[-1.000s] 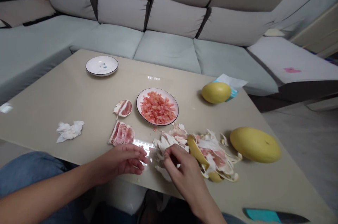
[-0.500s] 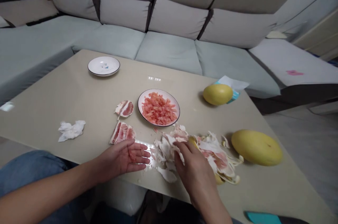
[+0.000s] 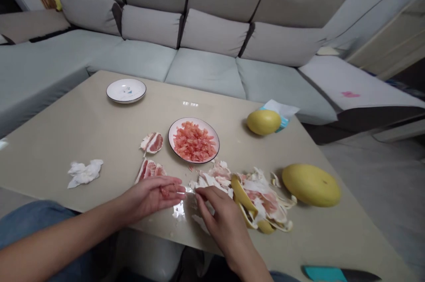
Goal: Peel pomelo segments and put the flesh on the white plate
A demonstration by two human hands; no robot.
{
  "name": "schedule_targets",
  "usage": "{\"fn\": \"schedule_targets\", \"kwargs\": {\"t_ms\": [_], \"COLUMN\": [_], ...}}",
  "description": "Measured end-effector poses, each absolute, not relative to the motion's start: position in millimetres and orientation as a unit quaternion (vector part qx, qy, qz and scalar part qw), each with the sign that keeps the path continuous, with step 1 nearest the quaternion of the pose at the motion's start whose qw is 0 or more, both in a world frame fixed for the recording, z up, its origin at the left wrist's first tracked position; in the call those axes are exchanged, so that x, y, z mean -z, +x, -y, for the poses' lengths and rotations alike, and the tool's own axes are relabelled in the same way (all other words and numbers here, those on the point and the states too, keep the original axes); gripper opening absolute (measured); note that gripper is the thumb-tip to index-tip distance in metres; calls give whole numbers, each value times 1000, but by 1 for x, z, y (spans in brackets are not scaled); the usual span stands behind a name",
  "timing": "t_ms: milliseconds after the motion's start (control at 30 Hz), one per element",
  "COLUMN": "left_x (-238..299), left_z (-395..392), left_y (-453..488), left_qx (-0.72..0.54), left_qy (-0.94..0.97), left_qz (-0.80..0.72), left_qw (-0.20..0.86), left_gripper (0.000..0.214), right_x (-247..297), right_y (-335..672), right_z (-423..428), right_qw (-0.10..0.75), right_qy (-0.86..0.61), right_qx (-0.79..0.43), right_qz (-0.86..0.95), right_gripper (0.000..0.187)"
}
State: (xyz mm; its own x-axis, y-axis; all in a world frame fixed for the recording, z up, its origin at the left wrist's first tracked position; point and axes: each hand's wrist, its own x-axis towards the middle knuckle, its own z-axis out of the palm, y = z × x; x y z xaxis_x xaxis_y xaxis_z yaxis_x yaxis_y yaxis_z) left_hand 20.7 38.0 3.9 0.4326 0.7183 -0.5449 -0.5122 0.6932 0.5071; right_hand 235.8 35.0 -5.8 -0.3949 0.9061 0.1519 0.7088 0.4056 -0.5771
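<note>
My left hand (image 3: 151,195) lies on its side at the table's near edge, thumb over the fingers, with a small pink piece of pomelo flesh (image 3: 165,191) in it. My right hand (image 3: 217,213) is just to its right, fingertips pinched together close to the left fingertips; what they pinch is too small to name. Right of this hand lies a pile of yellow peel and white membrane (image 3: 255,191). Peeled pink segments (image 3: 150,169) lie just beyond my left hand, and another segment (image 3: 152,142) lies farther back. A plate (image 3: 171,133) heaped with pink flesh stands behind them.
Two whole yellow pomelos, one (image 3: 310,184) right of the peel and one (image 3: 264,121) farther back beside a tissue pack (image 3: 282,110). An empty white plate (image 3: 126,90) at the back left, a crumpled tissue (image 3: 84,172) at left, a teal-handled knife (image 3: 332,273) at the near right edge. A grey sofa (image 3: 206,60) surrounds the table.
My right hand has drawn back from the membrane pile toward my left hand and pinched its fingertips. My left hand has turned from palm-up onto its side and closed over the pink bit.
</note>
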Motion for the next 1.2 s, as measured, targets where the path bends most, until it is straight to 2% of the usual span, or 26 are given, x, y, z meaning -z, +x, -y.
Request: {"fn": "schedule_targets", "kwargs": {"t_ms": [133, 367, 533, 633, 767, 933, 1067, 1200], "left_x": [-17, -23, -21, -20, -22, -30, -35, -38], "left_z": [-95, -176, -186, -190, -192, -183, -169, -158], "left_y": [32, 56, 61, 61, 59, 62, 69, 74], "left_qx": [-398, -448, -409, -382, -383, -395, -408, -420], "left_qy": [349, 435, 406, 369, 338, 322, 325, 340], "left_qz": [-491, -504, -505, -490, -456, -420, -402, -388], "left_qw": [692, 597, 642, 691, 729, 751, 752, 747], "left_gripper": [24, 39, 13, 5, 10, 0, 7, 11], "right_x": [5, 10, 10, 8, -2, -22, -24, -18], "right_y": [235, 238, 245, 246, 247, 239, 225, 219], "right_z": [-35, -38, -40, -41, -54, -98, -129, -136], "right_qw": [211, 182, 201, 223, 303, 408, 430, 436], "right_qy": [-506, -524, -536, -540, -541, -517, -512, -506], "right_qx": [-211, -172, -168, -180, -204, -211, -215, -227], "right_qz": [810, 814, 802, 791, 758, 723, 711, 709], "right_gripper": [20, 19, 20, 20, 20, 30, 31, 20]}}
